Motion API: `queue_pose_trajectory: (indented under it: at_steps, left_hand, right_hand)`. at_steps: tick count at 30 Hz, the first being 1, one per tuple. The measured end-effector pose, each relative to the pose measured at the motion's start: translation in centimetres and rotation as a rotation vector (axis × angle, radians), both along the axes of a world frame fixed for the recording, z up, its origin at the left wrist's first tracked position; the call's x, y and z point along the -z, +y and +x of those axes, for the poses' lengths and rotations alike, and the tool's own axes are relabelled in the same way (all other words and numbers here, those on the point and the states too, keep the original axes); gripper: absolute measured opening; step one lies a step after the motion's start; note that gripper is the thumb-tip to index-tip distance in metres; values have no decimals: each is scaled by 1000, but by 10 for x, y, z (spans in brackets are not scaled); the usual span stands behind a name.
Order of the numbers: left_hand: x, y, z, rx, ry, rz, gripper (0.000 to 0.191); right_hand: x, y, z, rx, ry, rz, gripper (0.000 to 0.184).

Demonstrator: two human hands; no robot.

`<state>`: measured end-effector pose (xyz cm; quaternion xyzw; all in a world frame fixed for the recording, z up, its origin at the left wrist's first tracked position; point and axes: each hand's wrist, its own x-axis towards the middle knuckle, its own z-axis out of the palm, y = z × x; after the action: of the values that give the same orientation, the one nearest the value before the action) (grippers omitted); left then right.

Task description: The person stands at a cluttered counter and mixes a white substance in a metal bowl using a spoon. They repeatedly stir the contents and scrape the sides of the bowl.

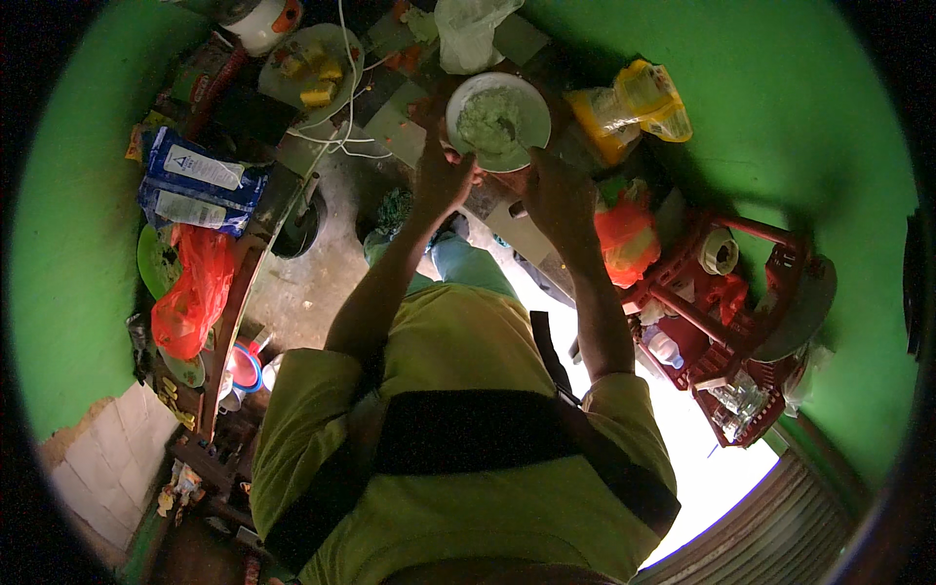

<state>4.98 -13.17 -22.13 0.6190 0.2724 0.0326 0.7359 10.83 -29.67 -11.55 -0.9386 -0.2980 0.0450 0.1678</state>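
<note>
A white bowl (540, 102) holds a pale green, lumpy mixture (491, 121). My left hand (444, 175) grips the bowl at its lower left rim. At the bowl's lower right, my right hand (554, 190) is closed around a utensil; a handle end (518, 210) sticks out beside the palm, and the part inside the bowl is hard to make out. A clear plastic bag (472, 33) lies just beyond the bowl. To the left stands a plate (278, 80) with yellow pieces (319, 91), crossed by a white cable (351, 73).
A yellow packet (632, 110) lies right of the bowl. Nearer are a red plastic bag (627, 238) and a dark red rack (687, 314) with glasses and a bottle. On the left are a blue packet (201, 179), another red bag (191, 292) and a green plate (150, 256).
</note>
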Motion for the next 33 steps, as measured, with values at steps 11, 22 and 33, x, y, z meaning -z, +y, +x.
queue_pose_trajectory:
  at_steps: [11,22,33]
  left_hand:
    - [-4,20,2,102,2,55,84]
    - [-1,-5,-7,-35,-62,-42,84]
    - [-27,19,-13,31,-34,66,76]
  right_hand:
    - [11,-4,6,17,-63,-10,32]
    - [2,7,1,37,-33,152,28]
    - [-8,16,5,40,-162,149,29]
